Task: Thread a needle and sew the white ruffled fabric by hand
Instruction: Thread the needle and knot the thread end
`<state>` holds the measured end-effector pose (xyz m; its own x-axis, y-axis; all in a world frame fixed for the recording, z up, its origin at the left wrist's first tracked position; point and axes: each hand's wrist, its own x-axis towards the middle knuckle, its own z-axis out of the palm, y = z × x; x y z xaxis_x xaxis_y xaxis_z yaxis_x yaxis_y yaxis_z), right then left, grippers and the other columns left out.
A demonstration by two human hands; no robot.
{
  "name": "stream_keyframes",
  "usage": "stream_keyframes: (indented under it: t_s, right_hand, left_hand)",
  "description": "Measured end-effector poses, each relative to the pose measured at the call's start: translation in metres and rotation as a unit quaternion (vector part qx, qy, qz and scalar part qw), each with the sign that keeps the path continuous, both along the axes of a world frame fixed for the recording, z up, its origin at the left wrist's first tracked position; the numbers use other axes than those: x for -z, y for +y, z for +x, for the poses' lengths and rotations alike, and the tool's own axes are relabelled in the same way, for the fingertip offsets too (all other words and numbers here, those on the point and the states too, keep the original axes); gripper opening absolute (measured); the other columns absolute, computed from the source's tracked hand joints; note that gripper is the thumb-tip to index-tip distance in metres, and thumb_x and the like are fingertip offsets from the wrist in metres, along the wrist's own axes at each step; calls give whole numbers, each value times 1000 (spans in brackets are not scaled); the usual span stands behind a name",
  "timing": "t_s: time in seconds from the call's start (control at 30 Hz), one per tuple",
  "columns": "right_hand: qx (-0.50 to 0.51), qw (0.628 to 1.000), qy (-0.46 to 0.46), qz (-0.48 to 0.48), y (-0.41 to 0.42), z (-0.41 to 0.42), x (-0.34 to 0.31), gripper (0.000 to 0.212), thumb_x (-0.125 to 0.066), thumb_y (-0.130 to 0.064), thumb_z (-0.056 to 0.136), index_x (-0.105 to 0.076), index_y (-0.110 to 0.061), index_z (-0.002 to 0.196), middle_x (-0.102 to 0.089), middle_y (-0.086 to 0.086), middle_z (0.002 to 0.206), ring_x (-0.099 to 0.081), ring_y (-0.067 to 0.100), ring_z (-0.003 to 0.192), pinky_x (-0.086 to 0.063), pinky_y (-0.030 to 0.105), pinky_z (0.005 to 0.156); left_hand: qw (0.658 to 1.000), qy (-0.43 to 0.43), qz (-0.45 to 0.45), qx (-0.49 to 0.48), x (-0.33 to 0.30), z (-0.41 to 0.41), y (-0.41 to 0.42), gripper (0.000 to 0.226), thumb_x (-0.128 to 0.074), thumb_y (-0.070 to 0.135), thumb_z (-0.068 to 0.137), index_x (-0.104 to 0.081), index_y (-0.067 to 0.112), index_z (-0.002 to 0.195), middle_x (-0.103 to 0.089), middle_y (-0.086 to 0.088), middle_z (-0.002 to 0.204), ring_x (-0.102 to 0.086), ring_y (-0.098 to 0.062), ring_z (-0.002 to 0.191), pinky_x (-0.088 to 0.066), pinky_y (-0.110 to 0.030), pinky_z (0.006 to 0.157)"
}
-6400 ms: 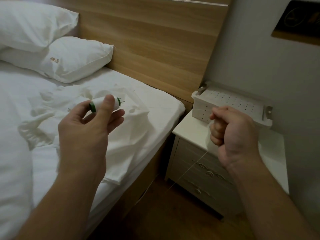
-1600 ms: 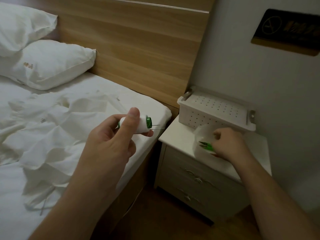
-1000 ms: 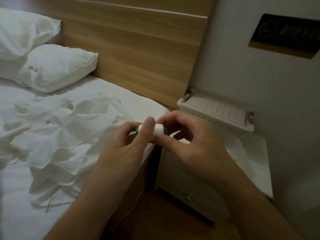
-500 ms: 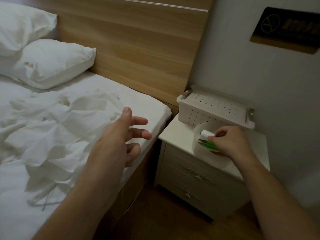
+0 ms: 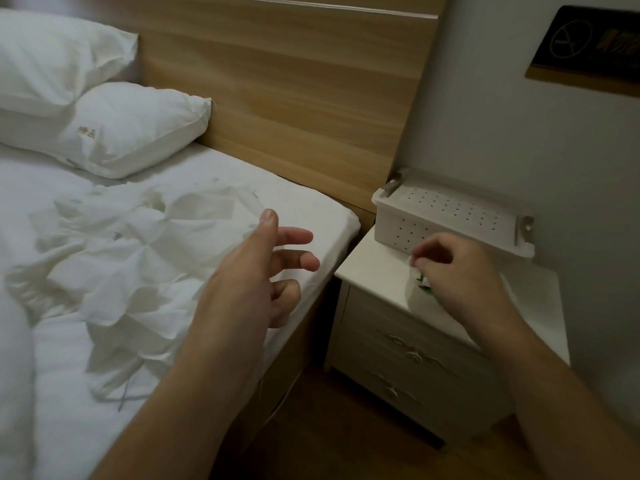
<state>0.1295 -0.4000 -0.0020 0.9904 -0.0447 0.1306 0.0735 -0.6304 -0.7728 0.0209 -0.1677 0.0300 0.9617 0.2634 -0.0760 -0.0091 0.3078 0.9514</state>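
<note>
Fingers spread and empty, the left hand (image 5: 256, 271) hovers over the bed edge; the right hand (image 5: 453, 271) curls over something green on the nightstand (image 5: 367, 268), grip unclear. Beyond lies the white ruffled fabric (image 5: 121, 258), crumpled, unsewn. Step looks like fetching tools; next needs needle and thread in hand
</note>
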Motion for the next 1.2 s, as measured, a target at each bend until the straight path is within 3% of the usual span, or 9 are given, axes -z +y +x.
stream_keyframes:
  t_s: [0.1,0.17,0.33,0.47,0.6,0.83,1.03,1.13,1.2]
  right_hand:
    - [-225,955,126,146,37,-44,-25,14,-69,-7,93,-72,-18,102,-77,3,99,-74,20,93,-57,31,75]
    - [-289,936,128,154,59,-68,-27,19,-73,-12,92,-73,-25,107,-77,-3,102,-74,14,97,-60,31,79]
    - [-250,943,14,220,98,-93,-21,22,-79,-16,87,-77,-31,103,-76,-3,93,-73,14,94,-62,31,84]
    - [-234,927,27,293,109,-93,-16,21,-77,-39,76,-82,-31,95,-76,-2,91,-70,11,89,-57,25,73]
    - [-234,908,47,345,118,-91,-13,26,-76,-36,75,-83,-20,94,-77,7,93,-65,18,86,-49,32,71]
    - [-240,898,39,366,127,-88,-9,19,-78,-35,85,-79,-18,93,-73,16,92,-62,40,95,-48,45,82]
    - [-239,911,12,336,118,-82,-31,21,-70,-36,80,-77,-19,90,-76,-1,96,-69,13,102,-52,36,95]
    - [-235,941,-19,241,113,-79,-38,15,-70,-36,84,-74,-23,92,-78,-11,93,-71,8,100,-56,34,94]
    - [-236,953,-38,188,113,-79,-39,1,-72,-27,90,-72,-27,91,-77,-15,89,-71,7,96,-59,39,92]
  left_hand:
    - [1000,0,-11,-4,-3,-1,2,49,-41,51,109,-73,14,111,-68,0,80,-32,-7,43,-21,-24,45]
    - [1000,-1,-12,-9,-4,-2,4,49,-42,52,109,-73,14,111,-68,1,80,-33,-8,45,-21,-25,47]
    - [999,-3,-33,-27,-6,-6,10,48,-45,50,108,-76,14,109,-67,-2,84,-39,-8,47,-25,-28,52]
    - [998,10,-43,-37,-7,-7,14,47,-46,50,108,-76,13,110,-64,-2,85,-38,-8,47,-26,-24,47]
    - [998,15,-33,-42,-5,-7,16,46,-47,53,107,-78,19,107,-65,0,89,-45,-6,50,-33,-21,44]
    - [999,7,-31,-38,-3,-7,17,44,-49,53,106,-78,21,105,-65,2,87,-48,-8,50,-37,-23,46]
    - [984,-48,168,-32,-4,-13,32,21,-58,38,102,-76,27,106,-77,12,98,-75,-8,90,-58,-28,79]
    - [960,-99,258,-50,-11,-23,45,8,-72,30,94,-76,29,100,-77,18,92,-72,2,91,-52,-7,72]
    - [951,-115,285,-35,-12,-28,48,14,-78,36,86,-77,31,99,-78,16,91,-74,-2,91,-56,-11,76]
